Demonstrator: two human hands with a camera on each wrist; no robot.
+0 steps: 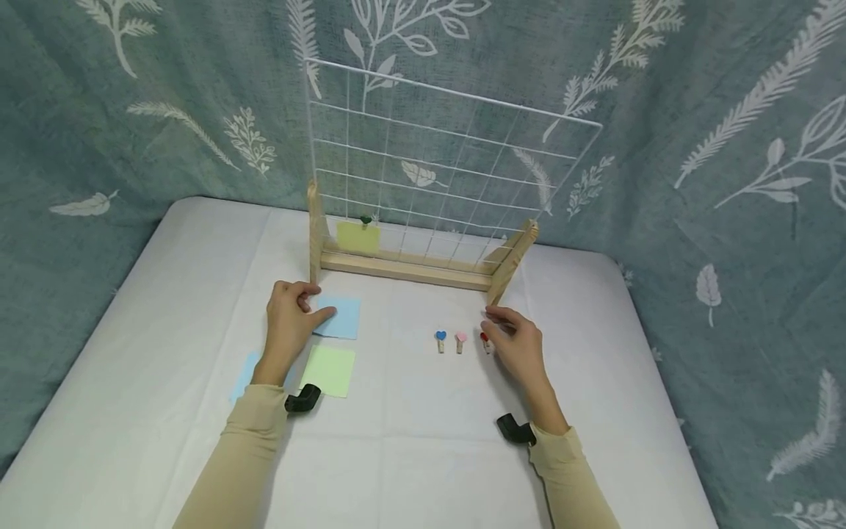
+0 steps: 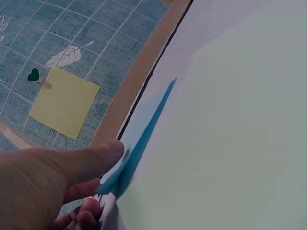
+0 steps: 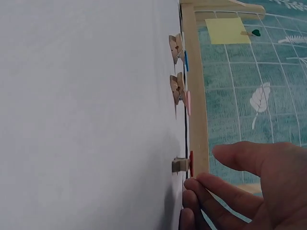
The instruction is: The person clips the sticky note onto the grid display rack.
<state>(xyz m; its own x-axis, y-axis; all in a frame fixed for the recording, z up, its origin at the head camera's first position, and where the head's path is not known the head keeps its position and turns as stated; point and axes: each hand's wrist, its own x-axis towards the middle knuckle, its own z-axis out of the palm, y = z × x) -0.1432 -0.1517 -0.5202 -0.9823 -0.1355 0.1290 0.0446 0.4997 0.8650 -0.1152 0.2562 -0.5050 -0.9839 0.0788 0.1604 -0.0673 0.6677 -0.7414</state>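
My left hand (image 1: 289,327) pinches the left edge of a blue paper note (image 1: 344,319). In the left wrist view the thumb lies on top and the note (image 2: 144,127) bends up from the white cloth. My right hand (image 1: 521,349) is beside a small wooden clothespin with a red heart (image 1: 485,337), thumb and fingers apart. Seen from the right wrist, the fingertips are right by that red-heart clothespin (image 3: 181,165). To its left are clothespins with a pink heart (image 1: 460,338) and a blue heart (image 1: 440,336).
A white wire grid (image 1: 456,136) stands in a wooden base (image 1: 406,270) at the back. On it, a green-heart clothespin (image 1: 366,220) holds a yellow note (image 1: 358,238). A green note (image 1: 329,370) lies nearer me, and another blue note (image 1: 245,375) is partly under my left arm.
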